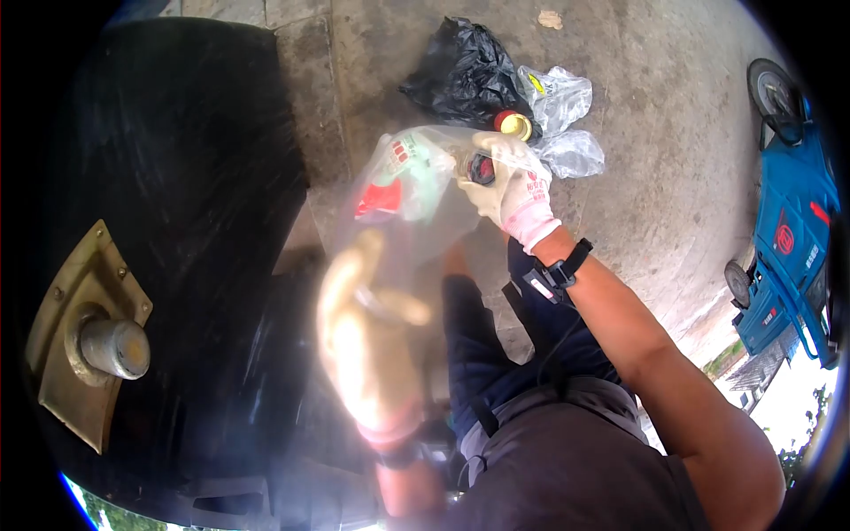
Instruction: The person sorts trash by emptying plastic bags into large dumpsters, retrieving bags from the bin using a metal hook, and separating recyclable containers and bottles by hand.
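Note:
My right hand (512, 181), in a pale work glove with a pink cuff, is closed on the upper part of a clear plastic bag (456, 208). A small round dark-and-red thing (481, 168) shows beside its fingers; I cannot tell what it is. Inside the bag are crumpled pale green and white plastic (429, 168) and a red piece (379, 200). My left hand (363, 327), gloved and blurred by motion, is just below the bag, thumb apart from the fingers. Whether it touches the film I cannot tell.
On the concrete ground lie a black plastic bag (465, 75), clear crumpled plastic (562, 97) and a red-rimmed yellow container (513, 126). At left stands a large black bin-like surface (204, 177) with a brass-coloured fitting (93, 327). A blue three-wheeled vehicle (788, 230) is at right.

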`<state>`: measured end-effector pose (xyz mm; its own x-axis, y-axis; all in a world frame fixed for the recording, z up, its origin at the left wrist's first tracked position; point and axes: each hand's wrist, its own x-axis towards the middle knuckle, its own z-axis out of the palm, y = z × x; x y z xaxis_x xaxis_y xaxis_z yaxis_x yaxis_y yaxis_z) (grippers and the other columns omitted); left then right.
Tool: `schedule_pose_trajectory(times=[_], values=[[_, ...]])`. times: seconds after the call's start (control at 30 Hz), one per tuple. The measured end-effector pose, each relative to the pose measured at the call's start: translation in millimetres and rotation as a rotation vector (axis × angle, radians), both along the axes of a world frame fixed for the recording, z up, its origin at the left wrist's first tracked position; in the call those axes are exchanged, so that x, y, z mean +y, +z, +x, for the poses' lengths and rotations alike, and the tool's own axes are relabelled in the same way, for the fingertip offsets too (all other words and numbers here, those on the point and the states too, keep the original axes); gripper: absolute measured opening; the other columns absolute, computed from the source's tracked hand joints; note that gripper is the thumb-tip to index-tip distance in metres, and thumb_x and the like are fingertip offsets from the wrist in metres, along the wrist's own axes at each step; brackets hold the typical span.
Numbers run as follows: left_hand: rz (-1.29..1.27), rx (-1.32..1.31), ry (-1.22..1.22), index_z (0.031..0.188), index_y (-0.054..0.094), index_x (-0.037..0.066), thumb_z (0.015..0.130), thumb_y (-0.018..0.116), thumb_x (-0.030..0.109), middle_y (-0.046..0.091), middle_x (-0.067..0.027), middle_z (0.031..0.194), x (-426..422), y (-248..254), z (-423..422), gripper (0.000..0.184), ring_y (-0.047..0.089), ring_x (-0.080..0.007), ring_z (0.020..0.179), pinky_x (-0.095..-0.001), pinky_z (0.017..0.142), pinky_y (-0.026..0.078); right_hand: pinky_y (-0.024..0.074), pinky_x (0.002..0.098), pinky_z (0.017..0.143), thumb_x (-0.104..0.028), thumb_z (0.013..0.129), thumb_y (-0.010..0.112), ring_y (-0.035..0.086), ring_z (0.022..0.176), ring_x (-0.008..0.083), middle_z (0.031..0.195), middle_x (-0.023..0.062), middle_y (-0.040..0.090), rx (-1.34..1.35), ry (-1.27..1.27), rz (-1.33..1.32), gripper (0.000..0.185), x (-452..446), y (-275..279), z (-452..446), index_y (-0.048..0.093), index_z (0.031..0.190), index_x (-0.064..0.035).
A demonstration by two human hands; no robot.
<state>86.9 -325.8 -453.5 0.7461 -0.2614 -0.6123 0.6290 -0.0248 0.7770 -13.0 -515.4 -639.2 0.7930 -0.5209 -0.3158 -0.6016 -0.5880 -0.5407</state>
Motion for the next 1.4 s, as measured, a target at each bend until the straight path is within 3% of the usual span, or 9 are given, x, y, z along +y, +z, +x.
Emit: schedule_pose_trajectory(times=[0.1, 0.23, 0.8, 1.0, 1.03, 1.2, 1.3, 1.33, 1.4], values=[[0.020, 0.005, 0.027, 0.152, 0.046, -0.004, 0.108, 0.046, 0.043, 0.053, -0.0248, 0.152, -0.7, 2.0, 1.3, 0.065, 0.069, -0.0227, 0.083, -0.0309, 0.079, 0.056, 0.0509, 0.0449, 0.100, -0.032, 0.084, 0.079, 0.066, 0.113, 0.0379, 0.121, 0.0180, 0.069, 0.233, -0.072, 0.293, 0.058, 10.2, -6.4, -4.5, 0.060, 0.134, -0.0102], [-0.051, -0.069, 0.053, 0.153, 0.045, -0.004, 0.110, 0.043, 0.041, 0.053, -0.0251, 0.152, -2.0, -9.3, -0.1, 0.063, 0.068, -0.0225, 0.081, -0.0310, 0.077, 0.055, 0.0551, 0.0443, 0.091, -0.025, 0.078, 0.085, 0.068, 0.108, 0.0361, 0.118, 0.0160, 0.069, 0.068, -0.003, 0.085, 0.057, 13.3, 5.7, -13.2, 0.061, 0.127, -0.0080], [0.004, 0.012, 0.027, 0.152, 0.047, -0.003, 0.108, 0.045, 0.044, 0.057, -0.0226, 0.150, -19.1, -46.2, 4.3, 0.064, 0.065, -0.0196, 0.080, -0.0294, 0.081, 0.051, 0.0520, 0.0441, 0.100, -0.027, 0.080, 0.083, 0.065, 0.118, 0.0371, 0.128, 0.0195, 0.067, -0.066, -0.129, 0.083, 0.060, -17.5, 61.8, -34.1, 0.061, 0.131, -0.0052], [0.118, -0.007, -0.067, 0.150, 0.051, -0.002, 0.108, 0.045, 0.043, 0.057, -0.0222, 0.149, -12.3, -69.4, -8.4, 0.062, 0.065, -0.0198, 0.080, -0.0295, 0.082, 0.051, 0.0574, 0.0346, 0.087, -0.023, 0.080, 0.083, 0.070, 0.102, 0.0294, 0.120, 0.0179, 0.070, 0.163, -0.317, 0.280, 0.061, -21.2, 70.5, -39.8, 0.061, 0.132, 0.0007], [0.127, 0.005, -0.073, 0.150, 0.051, -0.002, 0.108, 0.046, 0.044, 0.057, -0.0223, 0.149, -8.8, -70.6, -10.5, 0.062, 0.065, -0.0199, 0.080, -0.0296, 0.082, 0.051, 0.0567, 0.0309, 0.086, -0.022, 0.084, 0.080, 0.071, 0.097, 0.0226, 0.115, 0.0151, 0.071, 0.165, -0.305, 0.248, 0.059, -22.2, 64.5, -44.6, 0.060, 0.134, 0.0033], [0.205, -0.034, -0.088, 0.150, 0.050, -0.001, 0.106, 0.049, 0.051, 0.054, -0.0228, 0.152, 6.0, -80.7, -13.6, 0.069, 0.065, -0.0203, 0.079, -0.0293, 0.076, 0.052, 0.0547, 0.0271, 0.087, -0.020, 0.090, 0.077, 0.066, 0.097, 0.0106, 0.112, 0.0080, 0.071, 0.135, -0.807, 0.595, 0.054, -43.5, 53.2, -62.4, 0.059, 0.135, 0.0054], [0.075, -0.092, -0.062, 0.150, 0.049, 0.000, 0.111, 0.044, 0.039, 0.049, -0.0217, 0.156, 24.9, -98.4, -17.0, 0.055, 0.068, -0.0260, 0.106, -0.0282, 0.075, 0.055, 0.0531, 0.0264, 0.087, -0.022, 0.091, 0.075, 0.064, 0.100, 0.0104, 0.111, 0.0071, 0.070, 0.188, -0.833, 0.507, 0.050, -74.5, 12.7, -84.6, 0.061, 0.130, 0.0052], [0.092, -0.116, -0.066, 0.150, 0.049, 0.000, 0.112, 0.043, 0.036, 0.048, -0.0213, 0.157, 28.7, -103.0, -17.1, 0.052, 0.067, -0.0273, 0.113, -0.0281, 0.075, 0.055, 0.0516, 0.0330, 0.088, -0.038, 0.086, 0.074, 0.068, 0.097, 0.0172, 0.104, 0.0140, 0.075, 0.181, -0.816, 0.611, 0.051, -89.5, 3.7, -81.1, 0.070, 0.117, 0.0022], [0.048, -0.164, -0.133, 0.150, 0.048, 0.001, 0.114, 0.039, 0.028, 0.047, -0.0203, 0.158, 37.8, -109.9, -16.2, 0.046, 0.060, -0.0299, 0.128, -0.0273, 0.075, 0.056, 0.0529, 0.0373, 0.091, -0.045, 0.081, 0.077, 0.071, 0.101, 0.0277, 0.106, 0.0160, 0.076, 0.429, -0.779, 0.264, 0.056, -105.9, -74.5, -118.8, 0.071, 0.117, -0.0029]])
